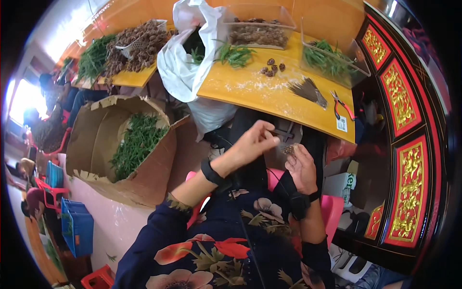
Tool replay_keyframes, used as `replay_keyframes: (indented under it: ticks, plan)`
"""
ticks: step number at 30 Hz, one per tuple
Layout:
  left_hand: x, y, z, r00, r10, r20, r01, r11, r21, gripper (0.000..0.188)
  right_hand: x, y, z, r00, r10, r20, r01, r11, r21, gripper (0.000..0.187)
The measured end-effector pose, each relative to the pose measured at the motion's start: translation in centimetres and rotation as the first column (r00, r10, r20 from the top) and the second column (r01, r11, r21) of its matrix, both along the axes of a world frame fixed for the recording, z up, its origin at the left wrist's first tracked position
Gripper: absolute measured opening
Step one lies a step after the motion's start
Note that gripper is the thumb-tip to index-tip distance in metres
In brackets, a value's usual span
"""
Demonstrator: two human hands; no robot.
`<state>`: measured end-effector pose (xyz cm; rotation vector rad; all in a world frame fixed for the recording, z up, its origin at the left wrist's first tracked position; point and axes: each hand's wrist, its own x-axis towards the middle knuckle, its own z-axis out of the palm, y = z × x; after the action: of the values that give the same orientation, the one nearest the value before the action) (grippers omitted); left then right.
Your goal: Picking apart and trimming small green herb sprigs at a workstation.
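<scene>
Above my lap, close to the table's front edge, my right hand (302,169) pinches a small brown pine cone (288,149) between thumb and fingers. Just left of it is my left hand (252,143), its thumb and fingers drawn together; whatever they hold, if anything, is too fine to see. On the yellow table (231,91) ahead lie several loose pine cones (273,68). A fan of thin dark wires (308,90) rests to their right, beside red-and-black pliers (342,107).
A clear bin of cones (260,34) and another of green sprigs (332,60) stand on the table. A white plastic bag (185,62) hangs over its left side. A torn cardboard box (91,139) of greenery sits at left. Carved red-and-gold panels (404,101) border the right.
</scene>
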<state>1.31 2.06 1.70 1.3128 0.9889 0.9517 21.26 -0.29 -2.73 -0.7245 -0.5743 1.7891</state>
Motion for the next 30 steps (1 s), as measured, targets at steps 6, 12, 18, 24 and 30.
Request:
replay_keyframes:
  ticks: [6,12,18,24,30]
  plan:
    - [-4.2,8.2,2.9,0.993,0.046,-0.111,-0.069,0.972,-0.223,0.027,2.7,0.3,-4.3,0.988,-0.032,-0.151,0.011,0.99,-0.139,0.008]
    - [-10.3,18.6,3.3,0.785,0.455,-0.42,-0.448,0.886,0.122,0.053,4.0,1.3,-8.7,0.946,-0.054,-0.319,-0.019,0.975,-0.22,0.005]
    - [-7.2,22.4,3.7,0.47,0.475,-0.744,-0.373,0.871,0.32,0.072,5.1,1.7,-9.6,0.941,-0.008,-0.338,-0.033,0.993,-0.116,0.005]
    - [-6.8,29.1,0.2,0.177,0.574,-0.799,-0.376,0.79,0.484,0.091,3.7,3.3,-8.7,0.944,0.02,-0.329,-0.09,0.976,-0.199,0.008]
    - [-6.6,34.6,-4.1,0.192,0.5,-0.845,-0.47,0.802,0.368,0.06,4.2,3.3,-8.6,0.931,-0.031,-0.362,-0.075,0.958,-0.275,0.008]
